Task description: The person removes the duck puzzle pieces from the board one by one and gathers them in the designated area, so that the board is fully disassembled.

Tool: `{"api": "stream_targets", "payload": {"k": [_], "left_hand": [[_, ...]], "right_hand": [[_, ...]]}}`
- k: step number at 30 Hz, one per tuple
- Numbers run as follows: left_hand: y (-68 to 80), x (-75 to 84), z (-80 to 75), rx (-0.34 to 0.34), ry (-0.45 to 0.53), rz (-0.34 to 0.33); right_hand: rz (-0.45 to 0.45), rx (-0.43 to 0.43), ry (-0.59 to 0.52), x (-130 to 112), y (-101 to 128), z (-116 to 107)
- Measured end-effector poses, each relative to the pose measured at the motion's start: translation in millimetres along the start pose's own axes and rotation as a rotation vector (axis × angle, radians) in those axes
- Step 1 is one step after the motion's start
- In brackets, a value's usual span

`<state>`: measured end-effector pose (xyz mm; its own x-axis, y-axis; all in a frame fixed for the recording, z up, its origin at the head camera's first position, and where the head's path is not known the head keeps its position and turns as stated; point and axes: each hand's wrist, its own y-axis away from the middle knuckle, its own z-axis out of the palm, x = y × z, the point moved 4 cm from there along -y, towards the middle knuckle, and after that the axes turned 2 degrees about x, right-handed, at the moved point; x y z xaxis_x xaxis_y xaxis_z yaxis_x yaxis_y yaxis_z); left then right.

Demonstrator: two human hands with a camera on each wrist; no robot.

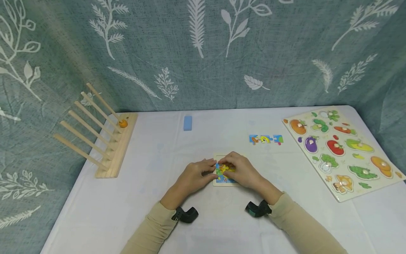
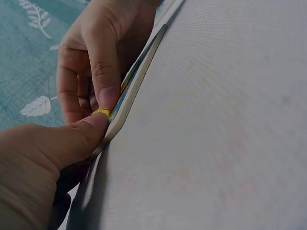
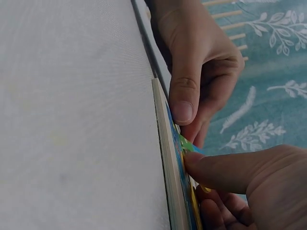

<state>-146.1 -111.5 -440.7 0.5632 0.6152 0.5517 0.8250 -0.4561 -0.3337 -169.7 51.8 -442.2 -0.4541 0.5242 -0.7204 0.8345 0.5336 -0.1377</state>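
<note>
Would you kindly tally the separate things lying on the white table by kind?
Small jigsaw tray under both hands: 1
Row of loose jigsaw pieces: 1
Vegetable peg puzzle board: 1
Wooden peg rack: 1
Blue block: 1
Total: 5

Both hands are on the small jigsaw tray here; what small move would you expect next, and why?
Probably pressing the yellow piece flat: both the left hand and right hand pinch it over the puzzle tray, and it looks not fully seated.
</note>
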Motion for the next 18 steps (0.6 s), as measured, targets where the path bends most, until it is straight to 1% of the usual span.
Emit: {"api": "stream_targets", "payload": {"k": [4, 8, 14, 18], "left_hand": [[-1.6, -0.3, -0.3, -0.008, -0.013, -0.012], [-2.2, -0.5, -0.5, -0.01, -0.024, -0.015], [-1.4, -1.3, -0.1, -0.006, -0.037, -0.004], [-1.2, -1.5, 0.3, 0.004, -0.03, 0.005]], "right_hand": [[-0.018, 0.037, 0.016, -1, -1, -1], [-0.012, 0.064, 0.024, 1, -2, -2], [0.026, 0.056, -0.001, 0, -2, -4], [0.039, 0.076, -0.008, -2, -2, -14]]}}
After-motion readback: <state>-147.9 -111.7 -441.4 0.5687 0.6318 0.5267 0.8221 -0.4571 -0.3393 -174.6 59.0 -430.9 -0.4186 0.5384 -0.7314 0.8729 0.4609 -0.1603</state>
